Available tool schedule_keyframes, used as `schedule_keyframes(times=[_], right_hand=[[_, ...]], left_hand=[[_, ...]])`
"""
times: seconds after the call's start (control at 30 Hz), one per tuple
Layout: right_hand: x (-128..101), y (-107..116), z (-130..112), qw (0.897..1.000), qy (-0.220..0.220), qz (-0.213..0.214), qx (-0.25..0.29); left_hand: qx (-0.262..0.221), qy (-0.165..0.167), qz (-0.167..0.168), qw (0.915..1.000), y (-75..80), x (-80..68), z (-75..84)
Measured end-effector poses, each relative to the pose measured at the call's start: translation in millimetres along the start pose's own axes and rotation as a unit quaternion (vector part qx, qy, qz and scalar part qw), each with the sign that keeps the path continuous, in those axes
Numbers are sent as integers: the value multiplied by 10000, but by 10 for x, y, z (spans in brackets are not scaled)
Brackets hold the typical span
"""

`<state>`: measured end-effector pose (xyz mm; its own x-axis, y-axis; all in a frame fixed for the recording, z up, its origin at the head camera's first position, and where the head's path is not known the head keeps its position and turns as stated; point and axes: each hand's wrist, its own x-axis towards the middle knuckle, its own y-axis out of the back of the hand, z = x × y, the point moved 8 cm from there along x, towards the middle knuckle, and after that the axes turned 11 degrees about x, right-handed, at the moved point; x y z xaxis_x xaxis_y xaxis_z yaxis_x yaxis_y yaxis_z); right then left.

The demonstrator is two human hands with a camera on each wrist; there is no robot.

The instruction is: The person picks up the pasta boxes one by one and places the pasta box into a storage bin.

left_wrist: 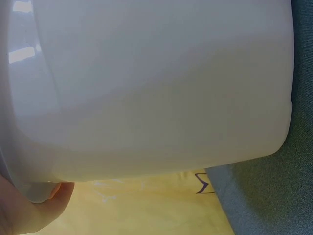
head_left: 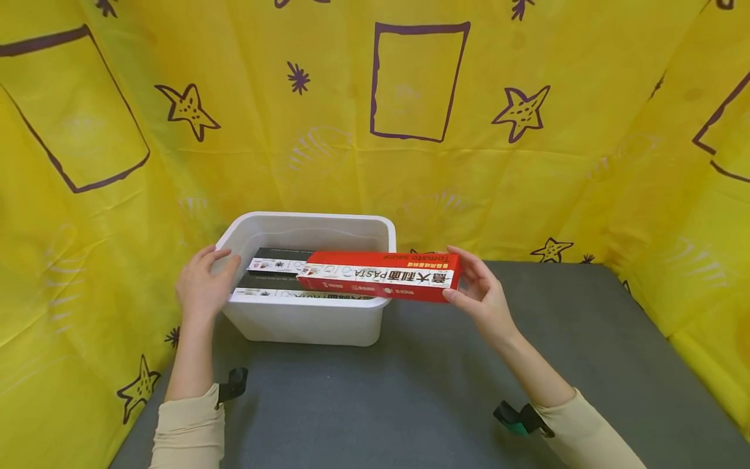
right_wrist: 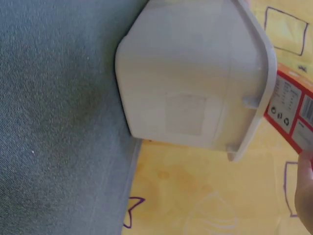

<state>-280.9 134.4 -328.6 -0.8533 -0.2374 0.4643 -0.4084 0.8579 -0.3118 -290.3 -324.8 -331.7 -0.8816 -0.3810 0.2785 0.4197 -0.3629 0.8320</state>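
Note:
A white plastic bin (head_left: 305, 322) stands on the grey table at the centre left. Two dark pasta boxes with white sides (head_left: 275, 265) lie inside it. My right hand (head_left: 477, 290) pinches the right end of a red pasta box (head_left: 381, 277), held level across the bin's right rim with its left end over the inside. My left hand (head_left: 202, 283) holds the bin's left rim, fingers on top. In the left wrist view the thumb (left_wrist: 39, 210) sits under the rim beside the bin wall (left_wrist: 146, 88). The right wrist view shows the bin (right_wrist: 186, 88) and the red box's end (right_wrist: 293, 115).
Grey table surface (head_left: 445, 378) stretches in front and to the right of the bin. Yellow cloth with purple stars and rectangles (head_left: 527, 163) closes in the back and both sides, close behind the bin.

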Motion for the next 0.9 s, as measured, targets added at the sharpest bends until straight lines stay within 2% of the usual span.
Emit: schedule_keyframes(times=[0.2,0.43,0.63,0.73,0.9], right_hand=[[56,61,38,9973,-89,470,-555],[123,-29,72,9916,161,439,-1203],[144,-236,123,9828,454,49,-1791],[140,-339,209,9784,226,-304,-2035],[95,-446,334,9649,-186,-835,-2484]], left_hand=[[10,18,17,10000,5,-3,6],[-20,60,-57,10000,-3,-10,4],[-46,111,-44,9999,5,-20,12],[-60,155,-75,9998,-2,-21,11],[-120,246,-185,9995,-19,-24,-1]])
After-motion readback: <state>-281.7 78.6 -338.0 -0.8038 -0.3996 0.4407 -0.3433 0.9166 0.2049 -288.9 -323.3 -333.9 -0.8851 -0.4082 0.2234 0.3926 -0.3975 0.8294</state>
